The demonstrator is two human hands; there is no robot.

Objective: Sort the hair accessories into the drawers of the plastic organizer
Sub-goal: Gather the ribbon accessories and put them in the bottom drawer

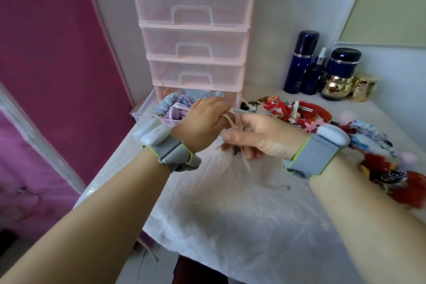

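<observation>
A pink plastic organizer [193,30] stands at the back of the table. Its three upper clear drawers are pushed in. The bottom drawer [144,108] is pulled out and holds pale blue and lilac hair accessories [170,106]. In front of it, my left hand [202,122] grips several thin pale headbands [237,125]. My right hand [262,136] pinches the same bundle from the right, with a small dark piece at its fingertips. A pile of red and mixed hair accessories [297,110] lies on the table to the right.
Dark blue bottles [299,62] and gold jars [336,87] stand at the back right by the wall. More red, blue and white hair pieces [378,159] lie along the right edge. A white fuzzy cloth [242,214] covers the table. A magenta panel [57,64] is on the left.
</observation>
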